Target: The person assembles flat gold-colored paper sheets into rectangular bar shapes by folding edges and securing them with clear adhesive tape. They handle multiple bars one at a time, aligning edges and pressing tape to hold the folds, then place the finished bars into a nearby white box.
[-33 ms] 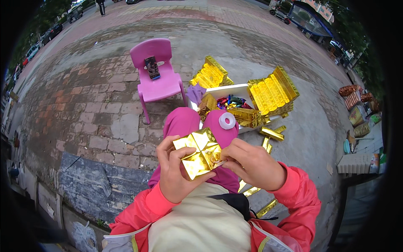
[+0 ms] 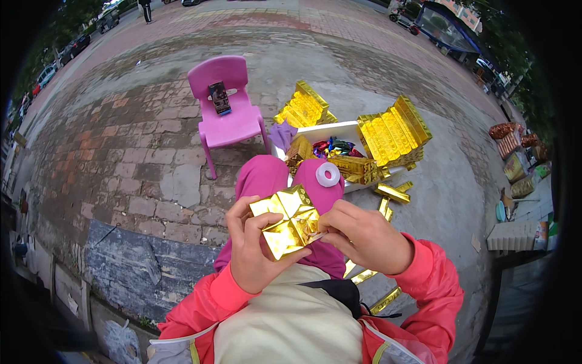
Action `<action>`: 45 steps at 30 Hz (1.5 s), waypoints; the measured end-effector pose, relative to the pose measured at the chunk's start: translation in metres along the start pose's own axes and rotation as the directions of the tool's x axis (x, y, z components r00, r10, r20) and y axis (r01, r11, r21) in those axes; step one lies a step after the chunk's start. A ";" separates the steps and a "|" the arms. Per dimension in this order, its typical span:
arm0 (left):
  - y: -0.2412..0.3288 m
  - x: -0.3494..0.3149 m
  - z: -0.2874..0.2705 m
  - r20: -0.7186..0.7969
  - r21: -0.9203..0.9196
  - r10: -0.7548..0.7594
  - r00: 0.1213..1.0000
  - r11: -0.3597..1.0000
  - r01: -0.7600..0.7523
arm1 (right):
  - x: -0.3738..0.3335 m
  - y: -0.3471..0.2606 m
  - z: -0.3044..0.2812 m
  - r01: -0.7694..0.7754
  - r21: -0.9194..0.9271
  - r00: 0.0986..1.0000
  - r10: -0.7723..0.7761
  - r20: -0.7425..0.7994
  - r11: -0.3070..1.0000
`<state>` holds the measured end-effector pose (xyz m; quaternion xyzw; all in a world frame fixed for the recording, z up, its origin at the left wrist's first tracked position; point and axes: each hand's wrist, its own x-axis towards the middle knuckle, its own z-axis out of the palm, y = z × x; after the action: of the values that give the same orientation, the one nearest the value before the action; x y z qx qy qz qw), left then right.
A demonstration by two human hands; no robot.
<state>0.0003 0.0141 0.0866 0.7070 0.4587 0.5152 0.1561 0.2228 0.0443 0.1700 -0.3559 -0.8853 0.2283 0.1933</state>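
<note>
Head-worn fisheye view, downward

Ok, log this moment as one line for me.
left hand: holding folded gold foil piece | right hand: touching its right edge | right knee: white ring on top | ahead, leftward: pink chair

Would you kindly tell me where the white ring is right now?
In the head view, right of centre, the white ring rests on the person's right knee, just beyond the held gold foil piece.
</note>
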 end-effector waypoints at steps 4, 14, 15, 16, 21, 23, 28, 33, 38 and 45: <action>0.001 0.000 -0.002 0.015 0.011 -0.005 1.000 1.000 0.005 | 0.002 0.002 -0.002 0.059 0.018 0.998 -0.059 0.009 0.998; 0.002 -0.002 0.002 0.035 0.007 -0.002 0.999 1.000 0.002 | 0.004 0.000 -0.008 -0.033 0.045 0.994 0.028 0.108 0.998; 0.002 -0.002 0.001 0.031 0.005 -0.006 0.999 1.000 0.006 | 0.003 -0.002 -0.006 -0.040 0.035 0.995 0.037 0.096 0.999; 0.002 -0.002 0.001 0.030 0.005 -0.003 1.000 1.000 0.003 | 0.001 -0.004 -0.003 -0.011 -0.041 0.998 0.013 0.059 0.999; 0.001 -0.001 -0.001 0.002 -0.021 -0.024 1.000 0.999 0.024 | -0.007 -0.010 0.014 0.075 -0.298 0.991 -0.104 -0.081 0.952; -0.001 0.001 -0.001 -0.015 -0.005 -0.026 1.000 1.000 0.026 | -0.006 -0.006 0.022 0.142 -0.295 0.962 -0.202 -0.183 0.945; -0.003 0.002 -0.008 -0.017 -0.031 -0.078 0.997 0.997 0.077 | -0.010 -0.001 0.037 0.184 -0.022 0.908 -0.178 -0.379 0.983; -0.004 0.000 -0.010 -0.009 -0.011 -0.072 0.997 0.997 0.072 | -0.011 0.008 0.031 0.118 0.644 0.875 0.228 -0.428 0.755; -0.008 -0.001 -0.018 -0.043 0.005 -0.060 0.997 0.998 0.061 | 0.006 0.015 0.026 0.062 0.723 0.860 0.330 -0.389 0.688; -0.012 -0.004 -0.022 -0.074 0.035 -0.069 0.995 0.997 0.072 | 0.006 0.001 0.034 0.012 0.237 0.965 0.051 -0.257 0.971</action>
<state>-0.0249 0.0116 0.0857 0.6740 0.4983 0.5260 0.1440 0.2021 0.0406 0.1426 -0.3660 -0.8151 0.2850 0.3471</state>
